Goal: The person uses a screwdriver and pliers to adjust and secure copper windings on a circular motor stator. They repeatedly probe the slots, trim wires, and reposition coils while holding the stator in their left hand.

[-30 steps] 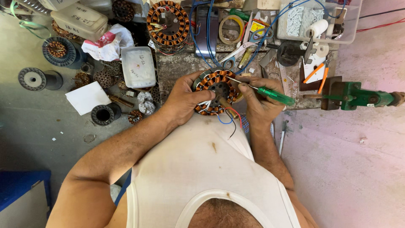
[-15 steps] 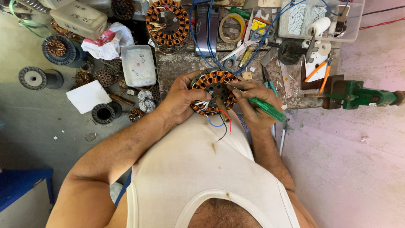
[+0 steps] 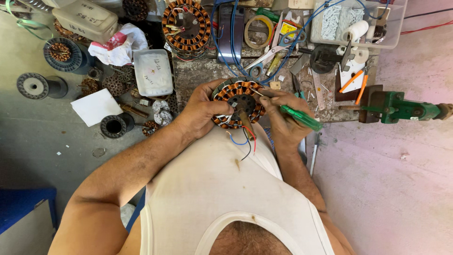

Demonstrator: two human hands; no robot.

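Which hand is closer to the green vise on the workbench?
Right. The right hand, holding a green-handled screwdriver, is on the side of the green vise. The left hand grips the stator farther away.

Left hand (image 3: 200, 113) cradles the copper-wound stator (image 3: 238, 103); right hand (image 3: 283, 118) works a green-handled screwdriver (image 3: 299, 118) against its top edge.

Bright even daylight – soft shadows, sharp centre, edges perhaps slightly wide-angle stretched.
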